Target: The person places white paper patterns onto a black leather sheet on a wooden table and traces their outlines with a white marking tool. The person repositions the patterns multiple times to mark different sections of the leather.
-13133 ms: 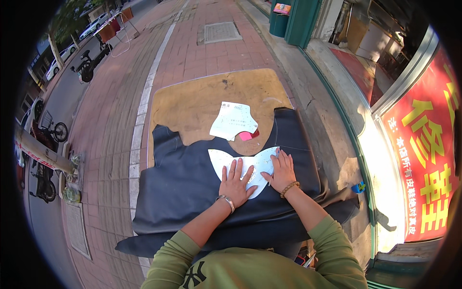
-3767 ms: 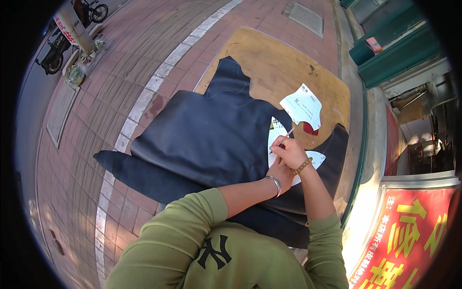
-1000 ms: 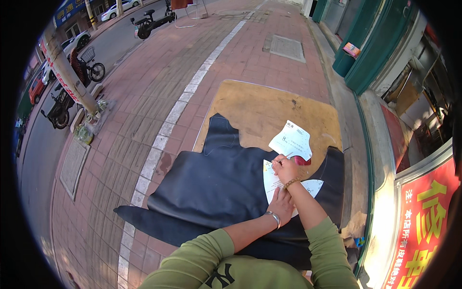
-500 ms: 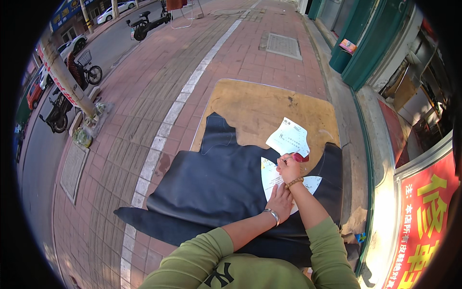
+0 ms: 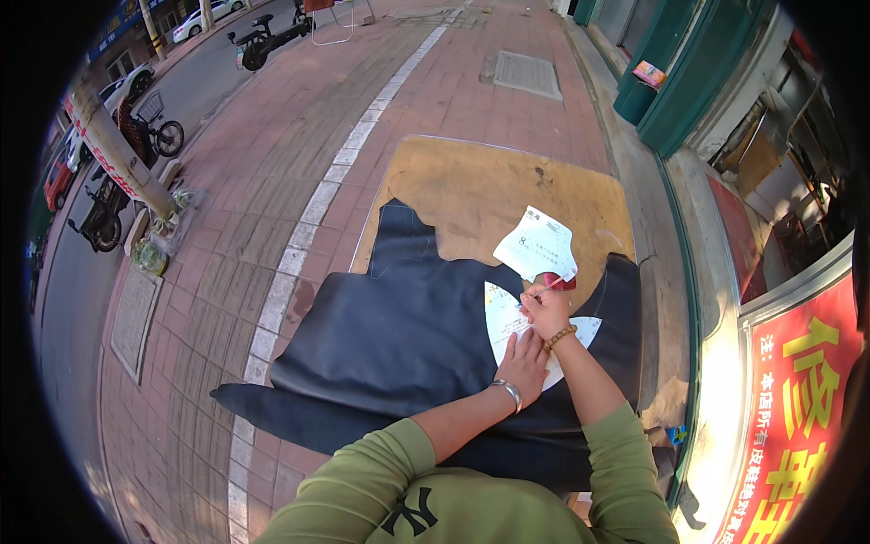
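Note:
A large sheet of black leather [image 5: 390, 331] lies over the near part of the tabletop, with thin pale outlines on its far corner. On it rests a white curved pattern piece [image 5: 500, 319] with print. My left hand [image 5: 524, 361] is laid flat on this piece, fingers stretched out. Just beyond it, my right hand [image 5: 546, 315] is closed on a slim pen [image 5: 550, 286] at the piece's far edge; the tip is hidden. A second white pattern piece [image 5: 535, 243] lies farther off, beside a dark red object [image 5: 559, 281] partly covered by the right hand.
The worn tan tabletop [image 5: 480, 172] stands on a red brick pavement. Close on the right are a doorstep and a red sign [image 5: 797, 408]. At left stand a pole [image 5: 118, 154], a parked scooter [image 5: 104, 213] and a bag of greens [image 5: 149, 256].
My right hand has turned slightly, and the pen's shaft now shows above it. My left hand stays pressed on the pattern piece. The whole view has shifted a little.

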Demonstrator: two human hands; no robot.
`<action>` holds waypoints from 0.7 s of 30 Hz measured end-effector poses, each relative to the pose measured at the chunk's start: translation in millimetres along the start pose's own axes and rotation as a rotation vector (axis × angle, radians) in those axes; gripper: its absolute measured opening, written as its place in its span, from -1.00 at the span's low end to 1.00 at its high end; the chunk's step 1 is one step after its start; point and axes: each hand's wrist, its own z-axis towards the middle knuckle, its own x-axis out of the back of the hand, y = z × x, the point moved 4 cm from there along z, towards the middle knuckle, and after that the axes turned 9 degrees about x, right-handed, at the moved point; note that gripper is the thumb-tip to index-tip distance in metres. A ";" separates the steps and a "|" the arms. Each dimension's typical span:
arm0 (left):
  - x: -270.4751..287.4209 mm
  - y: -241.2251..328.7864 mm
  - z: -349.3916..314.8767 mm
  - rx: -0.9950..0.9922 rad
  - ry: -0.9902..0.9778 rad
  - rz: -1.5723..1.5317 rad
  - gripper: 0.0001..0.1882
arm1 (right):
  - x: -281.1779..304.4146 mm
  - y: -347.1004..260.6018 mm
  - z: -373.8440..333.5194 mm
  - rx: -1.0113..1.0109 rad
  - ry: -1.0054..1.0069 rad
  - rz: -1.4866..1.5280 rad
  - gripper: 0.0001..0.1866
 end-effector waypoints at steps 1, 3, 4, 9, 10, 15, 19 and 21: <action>0.5 0.7 -0.4 -0.001 -0.007 -0.012 -0.42 | -0.5 -1.0 -1.0 0.043 0.009 -0.023 -0.86; 1.6 0.0 0.1 0.005 -0.022 -0.004 -0.42 | -2.3 -2.4 -1.3 0.099 0.025 -0.059 -0.85; 2.4 -0.1 0.1 0.006 -0.017 -0.022 -0.41 | -3.0 -2.3 -1.0 0.109 0.026 -0.139 -0.85; -0.3 0.0 -0.1 0.006 -0.015 0.002 -0.40 | -2.3 4.9 7.1 0.081 -0.076 -0.244 -0.86; 0.0 0.2 -0.9 0.001 0.025 -0.015 -0.39 | 3.9 10.5 8.7 -0.029 -0.095 0.069 -0.89; -2.6 -0.6 -0.3 0.001 0.062 0.008 -0.35 | 19.6 21.3 -4.5 -0.079 0.104 0.293 -0.91; -3.2 0.7 -0.8 -0.025 0.056 0.025 -0.36 | 24.0 12.9 -20.3 0.029 0.110 0.035 -0.86; -3.5 0.7 -1.3 -0.033 0.056 0.028 -0.38 | 24.5 7.6 -23.7 0.031 0.106 -0.041 -0.85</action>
